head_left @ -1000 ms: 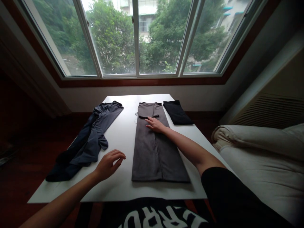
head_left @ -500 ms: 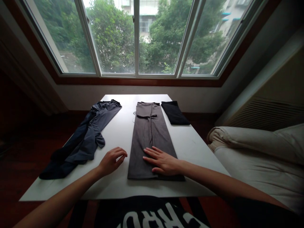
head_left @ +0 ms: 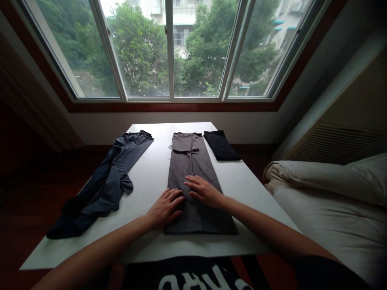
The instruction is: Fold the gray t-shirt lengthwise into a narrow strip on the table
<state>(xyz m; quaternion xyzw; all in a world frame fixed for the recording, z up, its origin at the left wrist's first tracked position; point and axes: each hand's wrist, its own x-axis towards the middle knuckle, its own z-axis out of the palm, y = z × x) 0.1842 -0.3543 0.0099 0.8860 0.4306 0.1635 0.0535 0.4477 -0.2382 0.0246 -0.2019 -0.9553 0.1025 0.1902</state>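
A pair of grey trousers (head_left: 193, 165) lies lengthwise on the white table (head_left: 145, 169), legs laid together, the hem toward me and the far end folded over. My left hand (head_left: 166, 207) rests on the trousers' left edge, fingers stretched out. Flat on the middle of the cloth, slightly farther off, is my right hand (head_left: 204, 191), its fingers apart. Neither hand grips the fabric. A thin cord loop shows beside the trousers' left edge near the far end.
Left on the table lies a rumpled dark blue-grey garment (head_left: 111, 181), partly over the edge. A folded black cloth (head_left: 222, 145) is at the back right. Beyond stands a window (head_left: 169, 96); a pale padded seat (head_left: 326, 201) is at the right.
My left hand has moved right, from above the table onto the trousers' edge. My right hand has slid a little farther away along the cloth. The view has tilted slightly.
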